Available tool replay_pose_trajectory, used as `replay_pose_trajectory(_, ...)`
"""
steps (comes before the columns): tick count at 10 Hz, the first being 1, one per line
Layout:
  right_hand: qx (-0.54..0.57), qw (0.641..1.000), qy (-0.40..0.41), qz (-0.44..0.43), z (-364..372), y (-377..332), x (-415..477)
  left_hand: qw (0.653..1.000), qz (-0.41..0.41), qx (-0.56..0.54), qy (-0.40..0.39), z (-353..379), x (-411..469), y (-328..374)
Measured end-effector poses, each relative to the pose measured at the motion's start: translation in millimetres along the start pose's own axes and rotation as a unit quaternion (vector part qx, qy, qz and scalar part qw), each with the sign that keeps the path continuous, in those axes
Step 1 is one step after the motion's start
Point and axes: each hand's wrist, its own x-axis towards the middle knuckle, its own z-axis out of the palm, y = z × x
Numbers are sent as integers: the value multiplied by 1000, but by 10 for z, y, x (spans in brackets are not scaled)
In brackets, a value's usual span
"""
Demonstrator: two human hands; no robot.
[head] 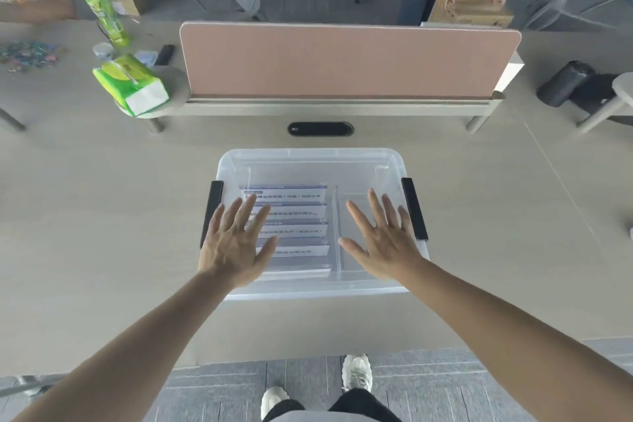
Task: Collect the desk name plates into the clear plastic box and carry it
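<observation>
Hands: both are hanging flat and spread over the clear plastic box (308,152), gripping nothing.
Progress: the name plates (294,216) are lying in overlapping rows inside the box, and none are showing on the desk (102,216), so the collecting is looking finished.
Remaining: the box is sitting on the desk, in front of the pink divider (342,62); the lift and the carry are not yet happening.
Left hand (233,243): fingers are reaching out straight and fanned, palm down, over the left ends of the plates; whether it is touching a clear lid or only hovering, I cannot tell.
Left handle (212,212): this black clip is standing just beside the left hand, untouched.
Box interior: a clear partition is splitting it, the plates filling the left part, the right part appearing bare.
Right hand (383,243): fingers are likewise spreading straight, palm down, over the right part, pinching nothing.
Right handle (414,209): this one is sitting just beside the right fingertips, ungripped.
Next, likely: both hands are probably needing to move outward to the two sides for a level lift.
</observation>
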Motion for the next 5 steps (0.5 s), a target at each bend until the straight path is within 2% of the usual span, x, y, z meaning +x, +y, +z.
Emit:
replay_pose_trajectory(1,2,1000,7,-26,-161,99,161,995,39,-79,53,-91,261,-9)
replay_pose_trajectory(2,-2,999,42,4,-390,218,595,994,-11,-96,52,-155,809,-22)
replay_pose_trajectory(3,-11,999,40,35,-410,281,958,993,-96,-66,-10,-23,1171,-37)
replay_pose_trajectory(5,-53,996,67,37,-227,277,1096,995,-98,-6,-7,129,1211,17)
